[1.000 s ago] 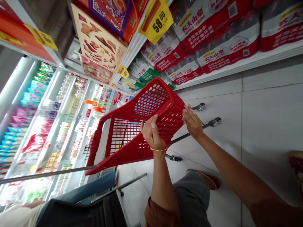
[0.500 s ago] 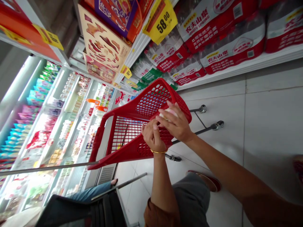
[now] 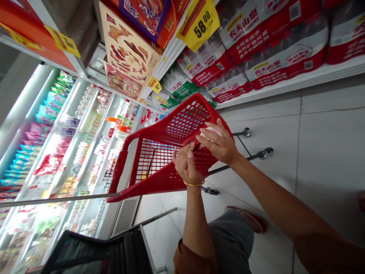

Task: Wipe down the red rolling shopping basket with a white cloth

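Though unclear, pale object [image 3: 217, 131] in right grip [image 3: 226, 148].

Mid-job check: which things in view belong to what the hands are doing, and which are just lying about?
In use:
pale item in the right hand, partly hidden
red cart, with the left hand in front of it

Just around:
water-bottle packs
58.00 price tag
beige box

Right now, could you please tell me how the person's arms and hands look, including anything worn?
The left hand is ungloved, with a thin gold bangle around its wrist. The right hand is ungloved too, its wrist bare. Brown sleeves end near the elbows, leaving both forearms uncovered.
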Demonstrator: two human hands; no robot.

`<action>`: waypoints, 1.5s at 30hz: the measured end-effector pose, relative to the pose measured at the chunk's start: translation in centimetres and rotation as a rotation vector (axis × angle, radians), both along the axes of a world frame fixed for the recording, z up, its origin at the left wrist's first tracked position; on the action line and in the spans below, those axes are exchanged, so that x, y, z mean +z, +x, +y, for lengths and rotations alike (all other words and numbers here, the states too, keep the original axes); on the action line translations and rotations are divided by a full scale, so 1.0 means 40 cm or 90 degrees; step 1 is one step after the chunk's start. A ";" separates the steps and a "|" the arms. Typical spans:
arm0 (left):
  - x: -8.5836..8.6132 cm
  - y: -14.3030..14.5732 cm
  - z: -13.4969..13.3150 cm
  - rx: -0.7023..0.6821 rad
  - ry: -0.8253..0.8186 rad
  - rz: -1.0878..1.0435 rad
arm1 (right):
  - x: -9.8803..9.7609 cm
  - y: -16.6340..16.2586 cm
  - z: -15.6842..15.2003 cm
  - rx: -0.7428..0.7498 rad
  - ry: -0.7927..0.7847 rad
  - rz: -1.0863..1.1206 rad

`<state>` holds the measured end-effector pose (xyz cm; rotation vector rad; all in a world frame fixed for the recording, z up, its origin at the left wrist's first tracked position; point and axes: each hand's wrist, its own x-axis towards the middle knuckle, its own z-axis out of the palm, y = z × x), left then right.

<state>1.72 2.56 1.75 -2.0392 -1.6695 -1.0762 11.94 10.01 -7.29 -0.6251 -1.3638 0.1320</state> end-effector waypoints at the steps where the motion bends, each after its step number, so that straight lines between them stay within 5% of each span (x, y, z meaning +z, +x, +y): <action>1: -0.001 -0.002 -0.001 0.001 0.000 -0.004 | 0.000 0.002 0.001 0.023 -0.023 0.019; 5: -0.001 -0.009 -0.004 -0.013 0.010 -0.019 | 0.008 0.022 0.004 0.082 -0.083 0.038; 15: 0.000 -0.032 -0.011 -0.014 0.024 -0.061 | 0.048 0.094 0.019 0.171 -0.050 -0.066; 27: -0.003 -0.080 -0.031 0.034 0.047 -0.118 | 0.054 0.089 0.031 0.283 -0.063 -0.094; 34: 0.002 -0.087 -0.057 0.079 0.055 -0.053 | 0.059 0.053 0.010 0.284 -0.045 -0.081; 38: 0.008 -0.061 -0.065 0.010 0.038 0.121 | 0.062 0.034 -0.009 0.272 -0.032 -0.078; 45: -0.034 -0.012 -0.067 -0.002 -0.021 0.188 | 0.056 -0.006 -0.039 0.269 -0.063 -0.079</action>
